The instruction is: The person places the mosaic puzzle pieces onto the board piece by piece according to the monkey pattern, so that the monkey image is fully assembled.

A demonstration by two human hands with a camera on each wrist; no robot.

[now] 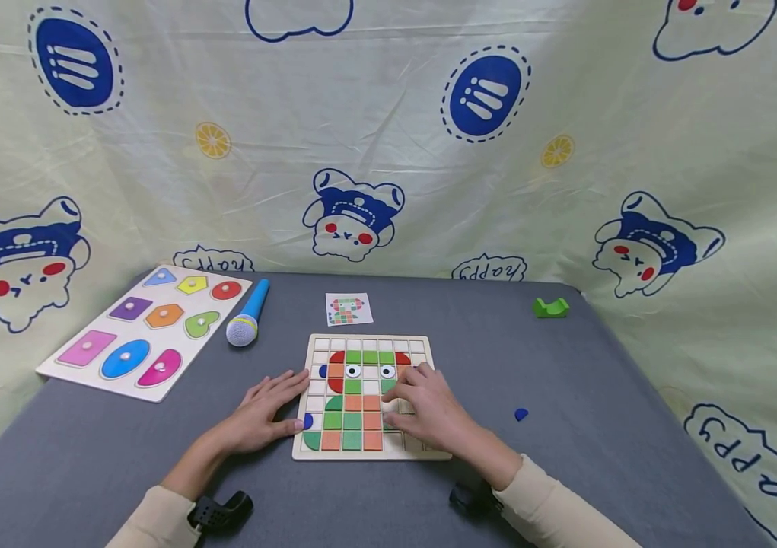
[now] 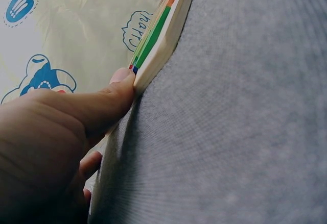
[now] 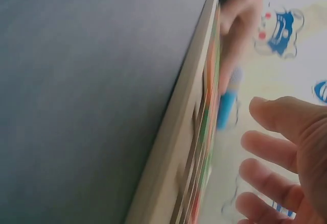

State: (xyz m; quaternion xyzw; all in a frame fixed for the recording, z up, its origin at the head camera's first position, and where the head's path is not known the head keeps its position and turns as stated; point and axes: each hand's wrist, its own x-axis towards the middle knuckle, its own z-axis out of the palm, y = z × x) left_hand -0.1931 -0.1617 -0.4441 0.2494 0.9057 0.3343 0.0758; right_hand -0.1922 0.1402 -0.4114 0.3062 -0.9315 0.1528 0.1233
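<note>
A wooden mosaic board point(image 1: 369, 457) lies before me, its grid partly filled with green, orange, red and blue tiles point(image 1: 352, 420) and two eye tiles point(image 1: 387, 371). Along its left rim my left hand point(image 1: 265, 411) rests with spread, fairly straight fingers; the left wrist view shows the thumb point(image 2: 120, 78) against the edge. My right hand point(image 1: 429, 407) hovers over the right half of the grid, hiding several cells. In the right wrist view its thumb and fingers point(image 3: 268, 147) are loosely bent and apart, with nothing between them.
Behind the board lies a small picture card point(image 1: 349, 309). A blue toy microphone point(image 1: 249, 313) and a white shape-puzzle board point(image 1: 162, 339) lie left. To the right are a small blue piece point(image 1: 521, 415) and a green wavy block point(image 1: 551, 308). A patterned curtain point(image 1: 402, 152) hangs behind the table.
</note>
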